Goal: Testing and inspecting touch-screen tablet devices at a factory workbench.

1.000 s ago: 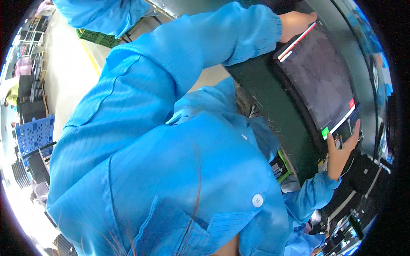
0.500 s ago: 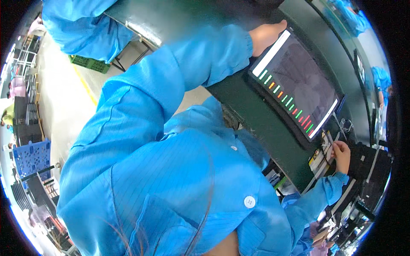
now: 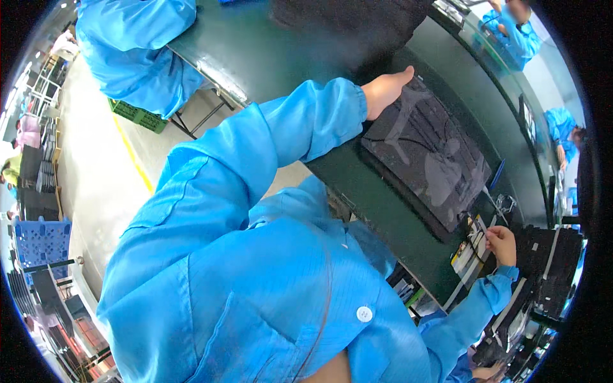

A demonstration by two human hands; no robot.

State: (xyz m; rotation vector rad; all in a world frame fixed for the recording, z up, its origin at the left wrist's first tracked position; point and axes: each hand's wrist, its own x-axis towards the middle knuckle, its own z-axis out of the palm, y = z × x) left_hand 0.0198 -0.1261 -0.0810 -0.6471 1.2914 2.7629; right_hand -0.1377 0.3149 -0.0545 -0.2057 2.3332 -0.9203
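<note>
A flat display panel [image 3: 428, 150] with a dark, reflective screen lies tilted in view on the dark green bench [image 3: 408, 223]. My left hand [image 3: 384, 94] grips its far left edge, thumb along the rim and the other fingers hidden. Beyond the panel's near right corner, my right hand [image 3: 502, 245] is closed in a pinch. Whatever is between its fingertips is too small to make out. Close by lie a yellow and white piece [image 3: 469, 246] with a dark cable across it, and a loose coil of thin wire [image 3: 505, 203].
A black, cloth-like mass [image 3: 351, 25] sits at the far side of the bench. Stacked black pieces [image 3: 543, 262] stand right of my right hand. A co-worker's blue sleeve [image 3: 137, 38] is at the upper left, above a green crate [image 3: 137, 115]. Other people work beyond the bench at right.
The screen has gone from lit, with white bands and coloured bars, to dark. Both hands stay near the same places on the bench, while the whole view has shifted slightly.
</note>
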